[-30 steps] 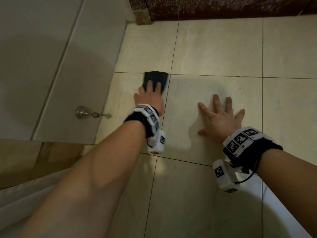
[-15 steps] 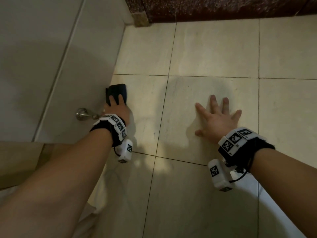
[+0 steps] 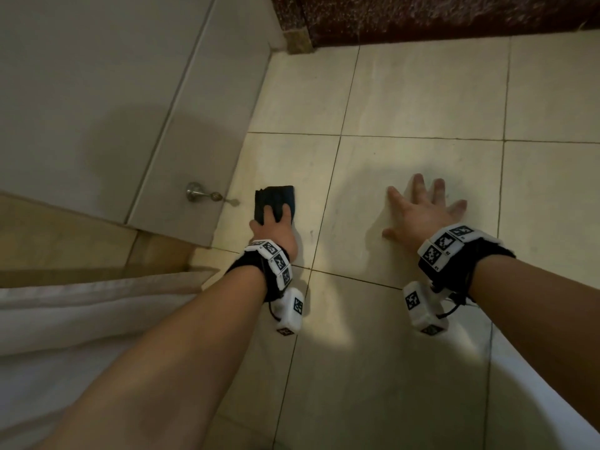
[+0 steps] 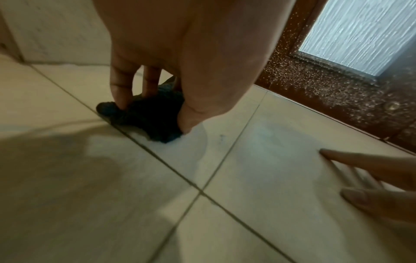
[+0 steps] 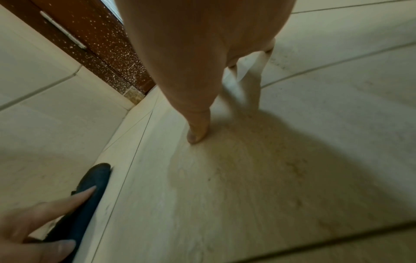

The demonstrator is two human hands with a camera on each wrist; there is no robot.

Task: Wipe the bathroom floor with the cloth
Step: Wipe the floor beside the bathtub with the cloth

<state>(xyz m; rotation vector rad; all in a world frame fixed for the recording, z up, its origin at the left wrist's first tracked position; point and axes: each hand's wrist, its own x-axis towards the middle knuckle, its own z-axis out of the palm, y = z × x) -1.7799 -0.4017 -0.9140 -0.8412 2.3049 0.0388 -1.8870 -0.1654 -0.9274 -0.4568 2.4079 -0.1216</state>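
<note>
since half a second ago my left hand (image 3: pixel 274 230) has slid the cloth (image 3: pixel 276 199) rightward, off the wall's foot and out onto the floor tile; my right hand (image 3: pixel 422 216) has stayed put. nearest me, both wrists carry white marker bands. just beyond, my left fingers (image 4: pixel 120 85) press down on the dark folded cloth, with my thumb against its right edge, holding it flat to the floor (image 3: pixel 406 92). to the right, well apart from the cloth, my right hand lies palm down on the tile, fingers straight and spread. left of the cloth, a metal door stopper (image 3: pixel 194 191) juts from the wall. far off, a speckled brown door (image 3: pixel 454 14) runs along the floor's edge.
</note>
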